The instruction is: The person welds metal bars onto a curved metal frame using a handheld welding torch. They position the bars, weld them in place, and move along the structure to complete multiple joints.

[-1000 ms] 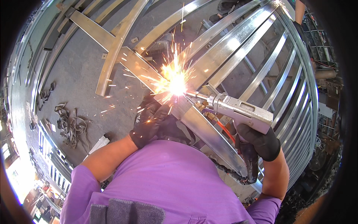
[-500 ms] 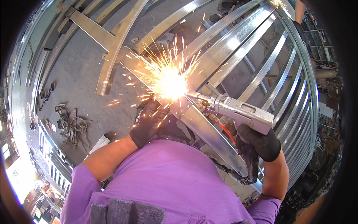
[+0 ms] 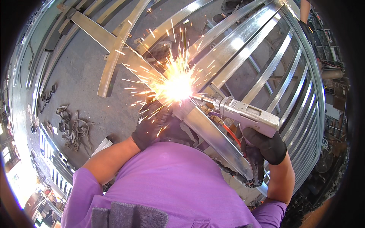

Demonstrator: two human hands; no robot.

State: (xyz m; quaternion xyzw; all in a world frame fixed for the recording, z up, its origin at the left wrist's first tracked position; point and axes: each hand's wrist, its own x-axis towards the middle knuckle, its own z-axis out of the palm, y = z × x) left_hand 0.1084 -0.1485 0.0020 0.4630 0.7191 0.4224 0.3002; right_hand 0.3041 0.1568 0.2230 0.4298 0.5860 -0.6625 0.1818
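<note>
My right hand (image 3: 266,145), in a black glove, is wrapped round the grip of a silver welding gun (image 3: 249,114). The gun's nozzle points left into a white-hot glare with sparks flying. The glare covers the spot where a flat metal beam (image 3: 216,138) meets other beams. At the near left side of that spot is my black-gloved left hand (image 3: 152,127). Its fingers look curled beside the beam's edge; sparks and dark shadow hide their tips and whatever they hold. An orange-red hose (image 3: 230,133) runs beneath the gun.
A frame of shiny metal bars (image 3: 273,81) spreads out on the right. Loose beams (image 3: 95,32) lie at the far left over the grey floor, with a heap of dark straps (image 3: 74,127) nearer. Another person's arm (image 3: 305,13) shows at the far right, near smaller sparks.
The sparks have changed shape and spread further left and up. Both hands and the welding gun stay in nearly the same place.
</note>
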